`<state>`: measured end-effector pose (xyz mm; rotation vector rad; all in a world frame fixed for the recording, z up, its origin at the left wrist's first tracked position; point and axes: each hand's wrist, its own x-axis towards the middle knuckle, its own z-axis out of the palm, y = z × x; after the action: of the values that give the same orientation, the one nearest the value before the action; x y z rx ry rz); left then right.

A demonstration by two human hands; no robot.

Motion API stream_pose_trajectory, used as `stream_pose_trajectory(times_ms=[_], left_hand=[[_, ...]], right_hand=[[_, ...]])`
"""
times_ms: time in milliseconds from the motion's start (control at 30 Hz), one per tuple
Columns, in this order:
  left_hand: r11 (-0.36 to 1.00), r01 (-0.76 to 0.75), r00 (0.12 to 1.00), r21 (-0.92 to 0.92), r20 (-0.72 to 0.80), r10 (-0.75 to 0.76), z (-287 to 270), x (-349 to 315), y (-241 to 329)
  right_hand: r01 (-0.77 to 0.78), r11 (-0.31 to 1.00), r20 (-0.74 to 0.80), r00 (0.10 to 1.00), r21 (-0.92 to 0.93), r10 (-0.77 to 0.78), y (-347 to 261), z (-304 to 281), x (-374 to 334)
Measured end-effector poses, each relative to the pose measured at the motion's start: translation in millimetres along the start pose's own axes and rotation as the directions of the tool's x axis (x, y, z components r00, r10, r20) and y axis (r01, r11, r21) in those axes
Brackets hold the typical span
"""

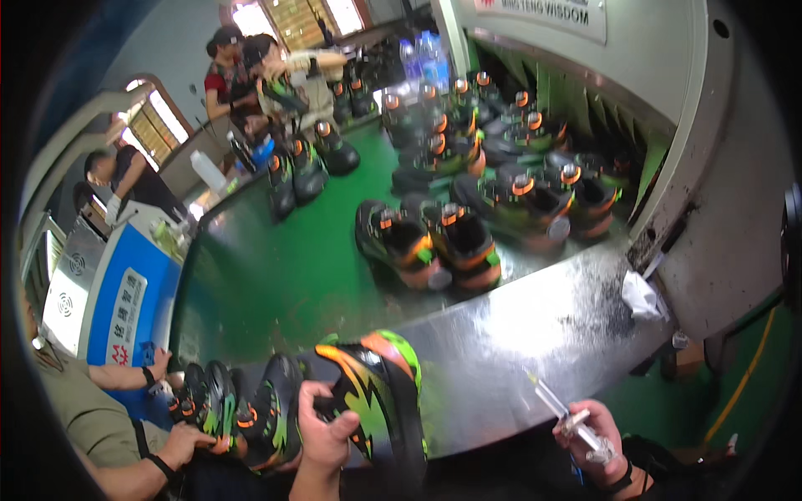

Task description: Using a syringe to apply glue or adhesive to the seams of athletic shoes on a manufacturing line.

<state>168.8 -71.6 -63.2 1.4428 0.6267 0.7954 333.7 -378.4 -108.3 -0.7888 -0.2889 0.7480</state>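
**Shoe gripped at the metal rim, clear tube in the other hand**

A green conveyor belt (276, 275) is filling the middle of the view, carrying black shoes with orange and green trim; a pair of shoes (430, 242) is lying near its centre, and a crowd of shoes (518, 159) is bunching toward one o'clock at the mouth of a grey machine (710, 167); a shiny metal rim (535, 334) is curving across the foreground, standing between the hands and the belt; at eight o'clock a neighbouring person's hand (188, 442) is resting on a row of dark shoes (242, 413).

The left hand (322, 434), at six o'clock, is closing its fingers around a black shoe with green and orange lightning pattern (380, 392); the shoe is lying against the rim's near edge, its long axis running roughly from seven toward one o'clock, patterned side facing up; the right hand (597, 438), at five o'clock, is pinching a clear tube-like tool (560, 409), its tip pointing toward eleven o'clock.
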Motion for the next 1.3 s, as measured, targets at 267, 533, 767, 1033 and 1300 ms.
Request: stream_pose_trajectory(times_ms=[267, 533, 767, 1033, 1300], left_hand=[[1.000, 0.029, 1.000, 0.005, -0.002, -0.029, 8, -3, 7], [0.988, 0.088, 0.996, -0.129, 0.003, -0.088, 7, -13, 2], [0.940, 0.316, 0.934, -0.127, 0.214, -0.285, 8, -26, -2], [0.944, 0.283, 0.929, 0.169, 0.198, -0.313, 17, -38, -12], [0.937, 0.214, 0.944, 0.277, 0.188, -0.272, 20, -45, -6]], right_hand=[[0.020, 1.000, 0.201, 0.980, -0.020, -0.016, 2, -16, -1], [0.040, 0.999, 0.182, 0.983, -0.026, -0.035, 5, -14, -7], [0.012, 0.941, 0.120, 0.992, -0.340, 0.031, 9, -30, 2], [0.127, 0.836, 0.130, 0.989, -0.534, -0.067, 5, -40, 7], [0.226, 0.538, 0.293, 0.955, -0.812, 0.041, -14, -38, 3]])
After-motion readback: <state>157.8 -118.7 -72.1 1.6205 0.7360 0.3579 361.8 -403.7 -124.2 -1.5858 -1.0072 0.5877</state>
